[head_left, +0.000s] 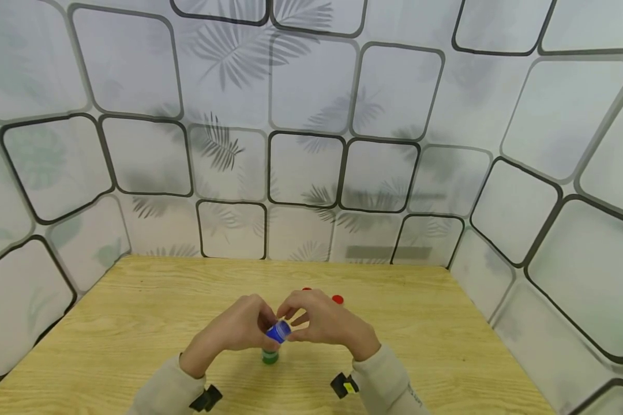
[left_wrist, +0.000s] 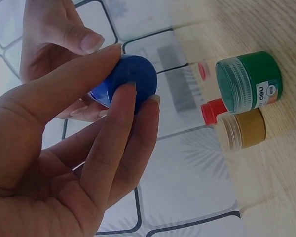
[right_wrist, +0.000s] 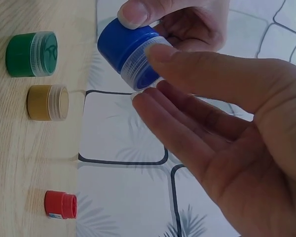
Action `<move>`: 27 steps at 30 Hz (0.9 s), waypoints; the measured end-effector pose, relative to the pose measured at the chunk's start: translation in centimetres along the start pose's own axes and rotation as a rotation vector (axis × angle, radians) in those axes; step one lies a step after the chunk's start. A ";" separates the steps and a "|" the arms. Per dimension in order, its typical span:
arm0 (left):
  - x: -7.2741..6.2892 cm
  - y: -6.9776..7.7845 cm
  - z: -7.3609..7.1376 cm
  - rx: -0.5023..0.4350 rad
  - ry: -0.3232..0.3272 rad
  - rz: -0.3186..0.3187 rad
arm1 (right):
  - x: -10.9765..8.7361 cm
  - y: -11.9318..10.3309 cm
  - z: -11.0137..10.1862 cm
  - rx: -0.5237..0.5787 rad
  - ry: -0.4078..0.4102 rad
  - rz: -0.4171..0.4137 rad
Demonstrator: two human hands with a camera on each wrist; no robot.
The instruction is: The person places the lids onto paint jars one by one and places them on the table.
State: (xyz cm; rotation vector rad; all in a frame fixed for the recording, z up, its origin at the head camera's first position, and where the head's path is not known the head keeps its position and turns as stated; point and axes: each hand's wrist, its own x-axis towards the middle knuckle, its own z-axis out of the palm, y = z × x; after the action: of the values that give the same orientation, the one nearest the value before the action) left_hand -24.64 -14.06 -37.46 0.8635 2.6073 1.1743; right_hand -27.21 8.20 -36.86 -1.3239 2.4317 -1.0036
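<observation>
A small blue paint jar (right_wrist: 126, 44) with a clear ribbed lid (right_wrist: 144, 61) is held tilted above the table, its lid end toward the right hand. My left hand (head_left: 246, 324) grips the blue body between thumb and fingers, as the left wrist view shows from the base side. On the lid's rim, the thumb and fingertips of my right hand (head_left: 327, 323) pinch from above and below. Beneath the hands stand a green paint jar (left_wrist: 254, 81) and a mustard-yellow one (left_wrist: 249, 129), both with clear lids. The yellow jar is hidden in the head view.
A small red jar (right_wrist: 60, 205) without a visible clear lid stands on the wooden table (head_left: 426, 346). Farther right is a flat-looking red round thing (left_wrist: 203, 70). Patterned white sheeting (head_left: 311, 173) walls the table's back and sides.
</observation>
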 end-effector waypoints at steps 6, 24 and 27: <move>0.0 0.2 0.0 -0.018 -0.009 -0.011 | 0.1 -0.1 0.1 -0.003 -0.026 -0.012; 0.0 0.2 0.2 -0.008 -0.003 0.004 | 0.0 0.1 0.1 -0.038 -0.029 0.028; 0.0 0.2 0.1 -0.008 -0.001 0.007 | 0.0 0.1 0.1 -0.041 -0.029 0.042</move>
State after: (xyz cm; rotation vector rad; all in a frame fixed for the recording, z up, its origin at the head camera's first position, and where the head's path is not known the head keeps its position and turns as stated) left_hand -24.51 -13.89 -37.45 0.8719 2.5993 1.1844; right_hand -27.24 8.15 -36.98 -1.2847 2.4611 -0.9225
